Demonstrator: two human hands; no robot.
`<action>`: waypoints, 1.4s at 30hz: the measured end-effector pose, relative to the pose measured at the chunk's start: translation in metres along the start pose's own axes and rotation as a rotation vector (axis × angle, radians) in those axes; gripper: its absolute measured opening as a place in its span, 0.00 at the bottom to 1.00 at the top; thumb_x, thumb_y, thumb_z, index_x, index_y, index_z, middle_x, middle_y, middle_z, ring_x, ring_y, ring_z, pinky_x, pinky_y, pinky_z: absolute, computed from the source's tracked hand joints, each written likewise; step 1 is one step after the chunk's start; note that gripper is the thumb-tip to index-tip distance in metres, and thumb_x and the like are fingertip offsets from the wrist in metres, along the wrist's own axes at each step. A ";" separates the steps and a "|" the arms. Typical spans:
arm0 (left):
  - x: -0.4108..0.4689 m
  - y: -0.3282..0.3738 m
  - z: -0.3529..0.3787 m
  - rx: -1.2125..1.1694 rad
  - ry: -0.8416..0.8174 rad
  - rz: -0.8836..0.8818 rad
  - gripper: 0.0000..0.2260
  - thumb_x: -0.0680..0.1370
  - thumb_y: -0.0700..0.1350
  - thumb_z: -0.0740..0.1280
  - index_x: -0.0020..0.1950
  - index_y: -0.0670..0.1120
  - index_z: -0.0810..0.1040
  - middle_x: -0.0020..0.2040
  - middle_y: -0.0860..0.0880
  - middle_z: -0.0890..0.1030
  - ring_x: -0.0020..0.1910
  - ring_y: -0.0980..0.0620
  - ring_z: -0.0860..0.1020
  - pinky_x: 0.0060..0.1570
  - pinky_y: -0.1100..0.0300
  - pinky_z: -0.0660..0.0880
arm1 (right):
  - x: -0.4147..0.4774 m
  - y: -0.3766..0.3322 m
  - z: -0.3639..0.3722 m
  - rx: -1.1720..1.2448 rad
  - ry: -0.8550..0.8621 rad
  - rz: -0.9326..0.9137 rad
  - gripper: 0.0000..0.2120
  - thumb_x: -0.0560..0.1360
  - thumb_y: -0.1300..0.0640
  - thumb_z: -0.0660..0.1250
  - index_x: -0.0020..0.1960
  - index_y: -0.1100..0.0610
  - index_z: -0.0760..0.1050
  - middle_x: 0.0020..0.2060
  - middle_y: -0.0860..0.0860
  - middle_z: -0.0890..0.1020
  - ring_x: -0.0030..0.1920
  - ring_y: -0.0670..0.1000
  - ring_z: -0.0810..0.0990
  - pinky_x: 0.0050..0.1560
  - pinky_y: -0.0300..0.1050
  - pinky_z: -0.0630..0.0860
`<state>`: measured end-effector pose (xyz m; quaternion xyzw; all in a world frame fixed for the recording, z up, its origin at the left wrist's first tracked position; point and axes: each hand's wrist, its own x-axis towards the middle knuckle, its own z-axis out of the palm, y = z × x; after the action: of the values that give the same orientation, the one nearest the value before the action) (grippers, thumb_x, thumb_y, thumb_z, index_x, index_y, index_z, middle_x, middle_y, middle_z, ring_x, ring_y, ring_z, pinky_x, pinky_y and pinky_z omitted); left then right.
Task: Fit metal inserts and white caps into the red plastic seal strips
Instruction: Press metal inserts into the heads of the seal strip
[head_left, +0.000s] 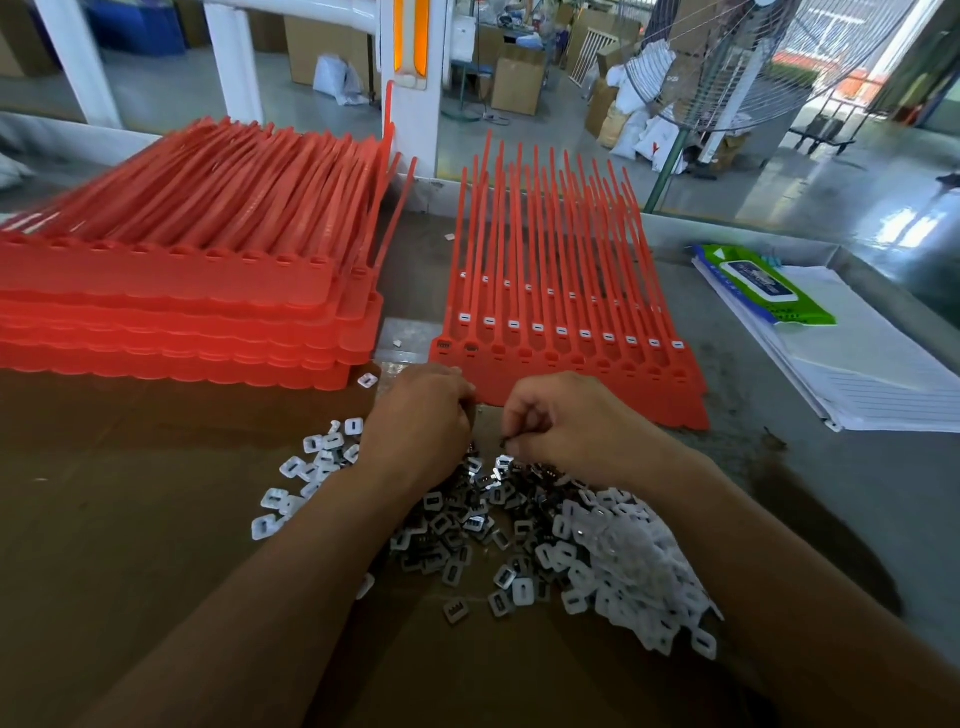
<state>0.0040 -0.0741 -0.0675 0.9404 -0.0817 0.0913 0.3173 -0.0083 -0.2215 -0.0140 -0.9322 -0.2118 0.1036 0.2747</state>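
While right hand fingers pinch metal insert, left hand fingers curled, contents indiscernible; red seal strips just beyond, white caps beneath.

Glossy grey floor, cardboard boxes; standing fan — daylight

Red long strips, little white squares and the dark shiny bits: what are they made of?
Long red seal strips: probably plastic; smooth, slightly glossy, with thin tails that bend. Small white slotted caps: probably plastic too, matte and a bit see-through. Small dark slotted inserts: look like metal; grey, with bright glints. The right hand pinches one.
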 end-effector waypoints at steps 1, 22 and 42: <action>0.000 0.000 0.000 0.002 -0.002 -0.001 0.15 0.73 0.36 0.59 0.56 0.41 0.79 0.61 0.45 0.76 0.63 0.50 0.70 0.63 0.53 0.66 | -0.001 0.001 -0.001 0.008 0.003 0.005 0.12 0.69 0.62 0.71 0.35 0.47 0.73 0.32 0.42 0.76 0.35 0.39 0.74 0.41 0.37 0.75; -0.001 0.001 -0.001 0.010 -0.007 -0.007 0.16 0.73 0.35 0.59 0.57 0.42 0.78 0.62 0.45 0.76 0.64 0.50 0.69 0.64 0.53 0.65 | 0.004 0.006 -0.015 0.041 -0.027 0.088 0.10 0.74 0.61 0.66 0.38 0.48 0.74 0.36 0.42 0.77 0.37 0.37 0.75 0.34 0.28 0.69; -0.004 0.004 -0.005 -0.003 0.049 0.030 0.11 0.71 0.35 0.61 0.46 0.38 0.82 0.50 0.43 0.80 0.53 0.45 0.76 0.53 0.50 0.72 | 0.088 0.033 -0.001 0.011 0.242 0.228 0.07 0.76 0.61 0.63 0.46 0.58 0.81 0.49 0.51 0.82 0.47 0.47 0.76 0.47 0.38 0.68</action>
<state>-0.0011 -0.0739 -0.0620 0.9360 -0.0882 0.1187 0.3193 0.0815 -0.2066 -0.0384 -0.9542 -0.0695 0.0220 0.2901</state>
